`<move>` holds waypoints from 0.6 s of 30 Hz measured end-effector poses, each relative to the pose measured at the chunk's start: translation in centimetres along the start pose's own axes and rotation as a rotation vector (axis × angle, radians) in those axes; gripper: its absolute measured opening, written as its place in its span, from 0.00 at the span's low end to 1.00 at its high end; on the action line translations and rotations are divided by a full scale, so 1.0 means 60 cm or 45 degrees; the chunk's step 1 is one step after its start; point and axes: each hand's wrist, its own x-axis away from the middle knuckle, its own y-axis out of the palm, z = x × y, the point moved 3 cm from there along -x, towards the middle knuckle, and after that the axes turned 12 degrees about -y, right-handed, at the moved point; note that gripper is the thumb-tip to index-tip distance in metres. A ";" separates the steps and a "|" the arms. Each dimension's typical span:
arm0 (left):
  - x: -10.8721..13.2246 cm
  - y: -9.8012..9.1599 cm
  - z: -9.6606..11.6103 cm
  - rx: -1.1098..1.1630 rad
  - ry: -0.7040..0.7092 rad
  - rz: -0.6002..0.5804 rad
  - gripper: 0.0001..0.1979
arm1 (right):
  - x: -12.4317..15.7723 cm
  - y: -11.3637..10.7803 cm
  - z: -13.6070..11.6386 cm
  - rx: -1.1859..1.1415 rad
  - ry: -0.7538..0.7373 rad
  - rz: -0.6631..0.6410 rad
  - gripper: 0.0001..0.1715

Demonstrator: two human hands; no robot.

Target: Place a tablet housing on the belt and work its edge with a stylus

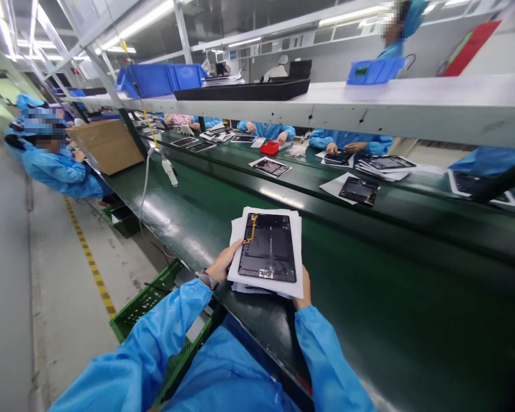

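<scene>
A stack of white paper sheets [237,229] lies at the near edge of the green bench, with a black tablet housing [274,246] face up on top. An orange flex cable runs along the housing's upper left side, and small parts show at its lower edge. My left hand [226,260] grips the stack's left side, its thumb by the housing's edge. On the right side my right hand [304,290] is closed on the stack, its fingers partly hidden under the paper. Further dark layers show between the sheets below.
A green crate [129,317] stands on the floor at lower left. Across the green bench [369,274], co-workers in blue handle similar housings. A white connector [169,171] hangs on a cord ahead. A white shelf [412,117] spans above, holding a black tray [244,90] and blue bins.
</scene>
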 end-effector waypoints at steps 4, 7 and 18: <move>-0.010 -0.025 0.054 -0.183 -0.007 0.011 0.24 | 0.027 0.037 -0.020 0.113 -0.008 0.095 0.12; -0.020 -0.041 0.088 -0.269 0.008 0.007 0.25 | 0.026 0.062 -0.040 0.158 -0.016 0.073 0.11; -0.014 -0.100 0.142 -0.806 0.526 0.404 0.25 | 0.040 -0.028 -0.081 0.254 -0.042 0.290 0.24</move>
